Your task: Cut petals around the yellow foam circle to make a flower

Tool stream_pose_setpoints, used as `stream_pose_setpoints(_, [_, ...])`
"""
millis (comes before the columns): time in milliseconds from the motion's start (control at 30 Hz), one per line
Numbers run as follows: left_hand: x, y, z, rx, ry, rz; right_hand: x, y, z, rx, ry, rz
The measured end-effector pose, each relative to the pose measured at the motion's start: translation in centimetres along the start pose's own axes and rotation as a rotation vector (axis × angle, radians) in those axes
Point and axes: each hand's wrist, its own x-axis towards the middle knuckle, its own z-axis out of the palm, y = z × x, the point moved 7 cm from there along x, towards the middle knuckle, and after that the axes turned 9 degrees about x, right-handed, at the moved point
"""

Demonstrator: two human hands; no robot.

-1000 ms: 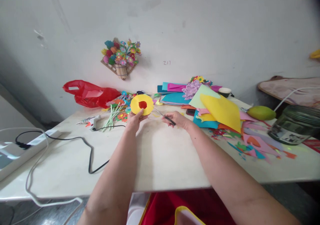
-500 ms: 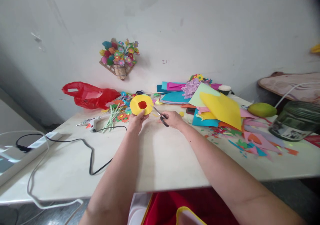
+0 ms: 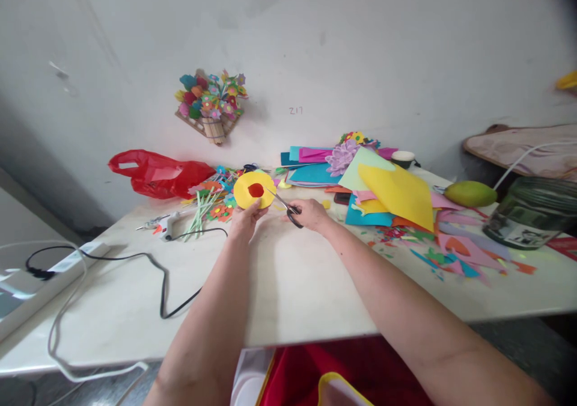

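Note:
My left hand (image 3: 249,218) pinches the lower edge of a round yellow foam disc (image 3: 243,190), which has a red circle (image 3: 256,190) at its centre. Dark-handled scissors (image 3: 294,212) are gripped in my right hand (image 3: 311,215), their blades pointing left at the right-hand edge of the disc. Whether the blades touch the foam I cannot tell. Behind and left of the disc lie cut foam flowers (image 3: 220,213) and pale green stems (image 3: 201,213).
A white glue gun (image 3: 168,225) and its black cord lie left, near a power strip (image 3: 81,257). Coloured foam sheets (image 3: 396,192) and scraps (image 3: 455,261) spread on the right, beside a mango-like yellow-green object (image 3: 471,193) and a glass jar (image 3: 532,213). A red plastic bag (image 3: 166,174) sits back left.
The whole view has shifted slightly. My hands keep their grip, and the scissor blades stay close to the disc's right edge, with little visible movement.

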Motion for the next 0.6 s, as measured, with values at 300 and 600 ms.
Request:
stream_pose_setpoints(300, [-0.16, 0.1, 0.18, 0.016, -0.016, -0.002, -0.04, -0.1, -0.04, 0.004, -0.01, 0.026])
stream_pose_setpoints(600, [-0.13, 0.01, 0.2, 0.016, -0.031, 0.001, -0.04, -0.04, -0.05, 0.012, -0.008, 0.027])
